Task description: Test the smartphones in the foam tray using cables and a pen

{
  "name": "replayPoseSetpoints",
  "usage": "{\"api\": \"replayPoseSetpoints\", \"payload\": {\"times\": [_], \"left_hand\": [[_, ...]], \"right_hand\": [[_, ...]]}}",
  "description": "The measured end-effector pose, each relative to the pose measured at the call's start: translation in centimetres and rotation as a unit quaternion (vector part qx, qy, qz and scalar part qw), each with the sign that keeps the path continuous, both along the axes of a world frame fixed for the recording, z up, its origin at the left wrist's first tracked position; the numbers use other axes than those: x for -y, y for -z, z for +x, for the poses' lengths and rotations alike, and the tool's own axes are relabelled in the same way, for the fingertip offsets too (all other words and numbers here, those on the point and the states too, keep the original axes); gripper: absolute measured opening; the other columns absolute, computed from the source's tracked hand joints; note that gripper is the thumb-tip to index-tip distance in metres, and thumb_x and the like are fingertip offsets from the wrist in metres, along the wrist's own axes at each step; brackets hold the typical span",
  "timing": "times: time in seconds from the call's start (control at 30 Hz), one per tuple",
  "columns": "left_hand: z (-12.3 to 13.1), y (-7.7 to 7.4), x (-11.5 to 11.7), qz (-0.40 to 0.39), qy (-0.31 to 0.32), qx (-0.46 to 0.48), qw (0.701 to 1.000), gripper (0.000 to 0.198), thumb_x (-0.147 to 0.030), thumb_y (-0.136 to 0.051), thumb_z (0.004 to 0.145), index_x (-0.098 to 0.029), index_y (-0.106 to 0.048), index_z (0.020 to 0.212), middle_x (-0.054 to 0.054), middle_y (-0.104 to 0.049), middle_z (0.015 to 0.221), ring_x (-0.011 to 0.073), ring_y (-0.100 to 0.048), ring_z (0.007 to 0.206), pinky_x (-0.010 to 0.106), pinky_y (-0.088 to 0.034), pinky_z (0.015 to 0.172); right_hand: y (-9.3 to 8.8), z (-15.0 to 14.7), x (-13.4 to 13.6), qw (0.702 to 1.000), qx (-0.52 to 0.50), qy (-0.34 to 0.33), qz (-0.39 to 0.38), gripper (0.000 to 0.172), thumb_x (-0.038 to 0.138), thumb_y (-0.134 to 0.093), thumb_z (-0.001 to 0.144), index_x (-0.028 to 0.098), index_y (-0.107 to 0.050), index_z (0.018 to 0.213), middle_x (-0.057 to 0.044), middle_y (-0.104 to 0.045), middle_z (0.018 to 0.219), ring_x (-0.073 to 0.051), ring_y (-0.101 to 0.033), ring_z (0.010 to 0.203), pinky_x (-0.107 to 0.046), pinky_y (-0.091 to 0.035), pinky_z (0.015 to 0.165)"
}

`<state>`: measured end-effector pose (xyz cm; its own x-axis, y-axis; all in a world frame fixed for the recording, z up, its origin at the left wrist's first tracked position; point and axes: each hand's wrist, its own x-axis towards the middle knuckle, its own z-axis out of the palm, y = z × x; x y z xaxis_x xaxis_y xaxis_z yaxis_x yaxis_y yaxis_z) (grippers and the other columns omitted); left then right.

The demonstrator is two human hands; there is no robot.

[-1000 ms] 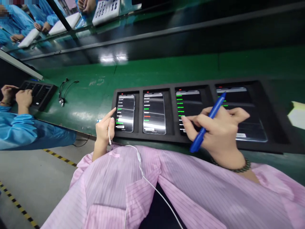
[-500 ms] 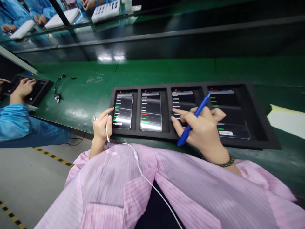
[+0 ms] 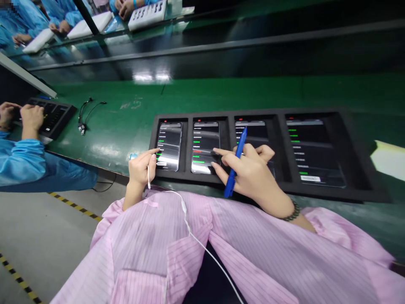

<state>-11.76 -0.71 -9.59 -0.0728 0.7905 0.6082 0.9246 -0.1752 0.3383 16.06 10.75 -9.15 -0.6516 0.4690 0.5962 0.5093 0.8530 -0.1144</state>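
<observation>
Four-slot black foam tray; each slot carries a lit phone with white and green text lines. My left hand (image 3: 141,169) pinches a thin white cable (image 3: 149,177), and its outstretched index finger is at the leftmost phone (image 3: 170,145). In my right hand (image 3: 253,171) a blue pen (image 3: 236,164) is held between the fingers. That hand's index finger and thumb reach to the right edge of the second phone (image 3: 202,143), which also shows a red line. Partly hidden behind the pen and hand lies the third phone (image 3: 257,133). The rightmost phone (image 3: 319,152) is untouched.
The black tray (image 3: 360,169) rests on a green bench (image 3: 120,143). Short black cables (image 3: 82,122) lie to the left. Beyond them, a co-worker's hands (image 3: 31,118) are over another black tray (image 3: 61,120). White paper (image 3: 390,160) sits at right. People with white trays (image 3: 147,14) are across.
My right hand with the pen has moved left from the third phone to the second. My left hand stays at the leftmost phone. The view has shifted slightly.
</observation>
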Motion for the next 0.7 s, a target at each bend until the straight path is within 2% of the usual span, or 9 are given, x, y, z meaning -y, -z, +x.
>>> {"api": "replayPoseSetpoints", "payload": {"times": [0.13,0.27,0.37,0.5,0.7], "left_hand": [[-0.2,-0.2,0.0,-0.031,-0.001,-0.021,0.999,0.039,-0.022,-0.043,0.101,-0.017,-0.073,0.075,0.006,-0.081,0.098,0.0181,-0.078,0.084,0.025,-0.058,0.063],[-0.5,-0.1,0.0,-0.012,0.009,-0.007,1.000,0.039,-0.020,-0.043,0.100,-0.017,-0.072,0.075,0.007,-0.080,0.104,0.0189,-0.078,0.086,0.026,-0.058,0.067],[-0.6,0.0,-0.1,0.000,0.026,0.009,1.000,0.038,-0.017,-0.044,0.098,-0.016,-0.071,0.072,0.009,-0.080,0.106,0.0188,-0.078,0.085,0.025,-0.058,0.066],[-0.6,0.1,-0.2,0.014,0.029,0.035,0.999,0.035,-0.016,-0.046,0.098,-0.016,-0.070,0.072,0.009,-0.080,0.104,0.0195,-0.077,0.087,0.026,-0.057,0.070],[-0.8,0.3,-0.1,0.015,0.037,0.040,0.998,0.034,-0.017,-0.048,0.097,-0.016,-0.070,0.072,0.009,-0.079,0.105,0.0206,-0.077,0.086,0.028,-0.057,0.071]], "right_hand": [[0.0,2.1,-0.7,0.995,-0.062,0.075,0.012,0.029,0.022,-0.061,0.088,0.021,-0.051,0.060,0.001,-0.078,0.082,-0.022,-0.060,0.077,-0.043,-0.027,0.082],[0.2,5.2,-1.3,0.988,-0.082,0.133,0.004,0.020,0.017,-0.055,0.076,0.023,-0.052,0.057,0.001,-0.070,0.064,-0.023,-0.060,0.072,-0.045,-0.027,0.082],[0.2,6.2,-1.1,0.985,-0.024,0.162,-0.047,0.015,0.020,-0.054,0.077,0.024,-0.066,0.070,0.000,-0.066,0.059,-0.025,-0.061,0.074,-0.045,-0.026,0.082],[0.1,6.3,-1.1,0.988,-0.014,0.146,-0.047,0.026,0.016,-0.053,0.079,0.023,-0.074,0.092,0.001,-0.061,0.056,-0.025,-0.061,0.075,-0.044,-0.027,0.080],[-0.1,8.9,-1.5,0.979,-0.026,0.193,-0.053,0.015,0.013,-0.053,0.074,0.022,-0.063,0.069,-0.001,-0.066,0.065,-0.023,-0.057,0.074,-0.046,-0.028,0.082]]}}
